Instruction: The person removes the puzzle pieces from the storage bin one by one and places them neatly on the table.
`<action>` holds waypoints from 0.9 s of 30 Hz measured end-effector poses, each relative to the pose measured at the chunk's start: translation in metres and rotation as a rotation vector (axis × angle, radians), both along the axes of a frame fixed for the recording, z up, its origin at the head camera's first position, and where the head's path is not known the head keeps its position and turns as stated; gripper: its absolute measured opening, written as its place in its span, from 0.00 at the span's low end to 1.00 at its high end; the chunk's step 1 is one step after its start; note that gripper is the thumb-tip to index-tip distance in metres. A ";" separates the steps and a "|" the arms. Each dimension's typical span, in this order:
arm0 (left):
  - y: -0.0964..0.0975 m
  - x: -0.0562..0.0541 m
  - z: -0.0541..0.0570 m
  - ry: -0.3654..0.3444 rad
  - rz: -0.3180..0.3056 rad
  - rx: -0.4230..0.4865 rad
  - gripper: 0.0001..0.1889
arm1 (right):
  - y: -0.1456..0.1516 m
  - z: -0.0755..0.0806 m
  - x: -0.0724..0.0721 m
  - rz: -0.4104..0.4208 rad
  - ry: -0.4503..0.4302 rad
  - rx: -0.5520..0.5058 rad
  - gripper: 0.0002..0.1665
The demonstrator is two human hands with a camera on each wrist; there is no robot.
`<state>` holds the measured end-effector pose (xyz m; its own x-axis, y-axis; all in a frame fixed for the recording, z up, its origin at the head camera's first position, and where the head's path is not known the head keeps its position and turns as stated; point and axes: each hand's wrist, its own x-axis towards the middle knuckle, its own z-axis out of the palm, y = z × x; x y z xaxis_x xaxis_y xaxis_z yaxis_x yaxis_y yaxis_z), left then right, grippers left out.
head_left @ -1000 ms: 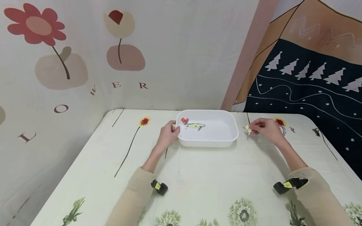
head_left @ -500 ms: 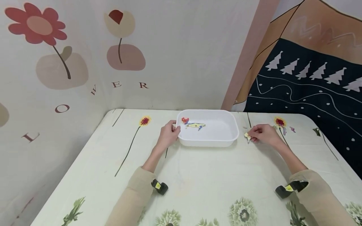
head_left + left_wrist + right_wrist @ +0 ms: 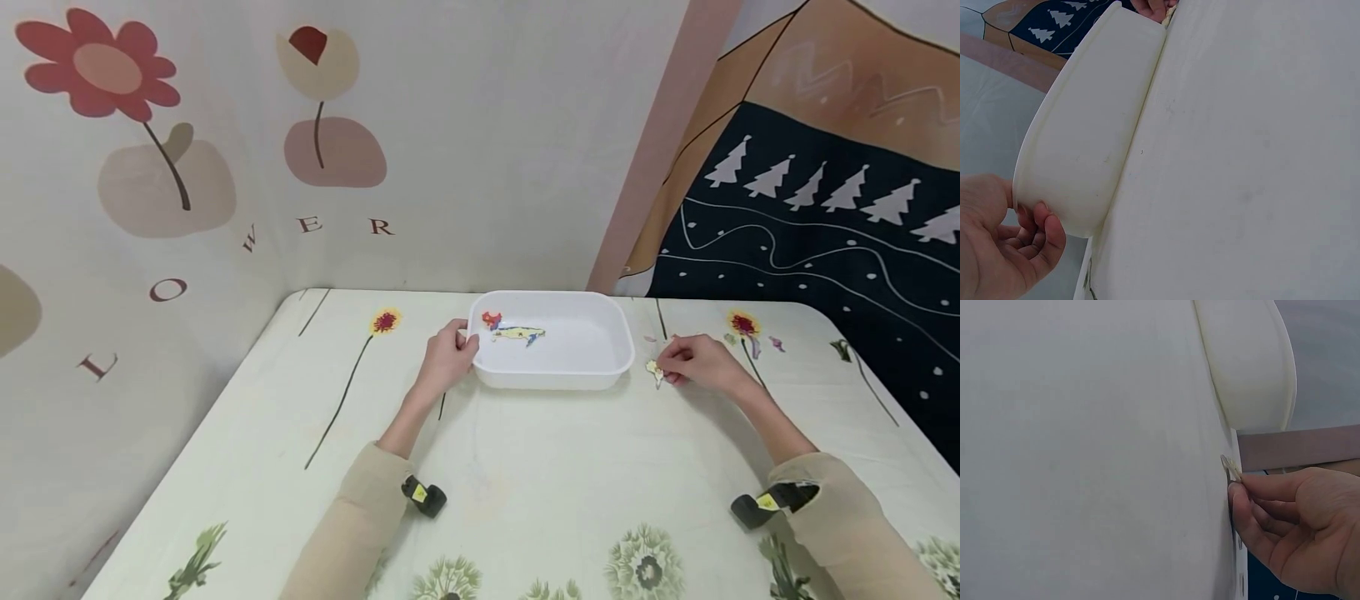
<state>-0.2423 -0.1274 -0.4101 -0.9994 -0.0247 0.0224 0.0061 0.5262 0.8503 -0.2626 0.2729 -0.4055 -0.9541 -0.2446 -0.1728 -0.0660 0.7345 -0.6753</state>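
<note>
A white plastic tray stands on the table towards the back. My left hand grips its left end, thumb over the rim and fingers curled below, as the left wrist view shows on the tray's wall. Inside the tray, on its left side, lie a small red figure piece and a long yellow-and-blue one. Right of the tray, my right hand pinches a small pale-yellow flat piece between thumb and fingertips. In the right wrist view this piece shows edge-on, close over the tablecloth.
Beyond the right hand lie small flat pieces: a pinkish-purple one, a lilac one and a pale green one. A printed tablecloth covers the table. Patterned fabric hangs behind its back edge.
My right hand has come down and slightly towards me with the pale-yellow piece, uncovering the printed flower behind it. The left hand and tray have stayed in place.
</note>
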 end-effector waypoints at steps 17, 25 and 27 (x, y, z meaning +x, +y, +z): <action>0.000 0.000 0.000 -0.003 0.000 0.013 0.22 | -0.003 0.006 -0.001 0.014 0.040 0.087 0.10; 0.000 0.000 0.000 -0.004 -0.003 0.007 0.23 | -0.002 0.016 0.002 0.023 0.132 0.096 0.14; 0.000 0.000 0.001 -0.005 -0.002 0.007 0.23 | -0.003 0.019 0.002 0.022 0.160 0.093 0.15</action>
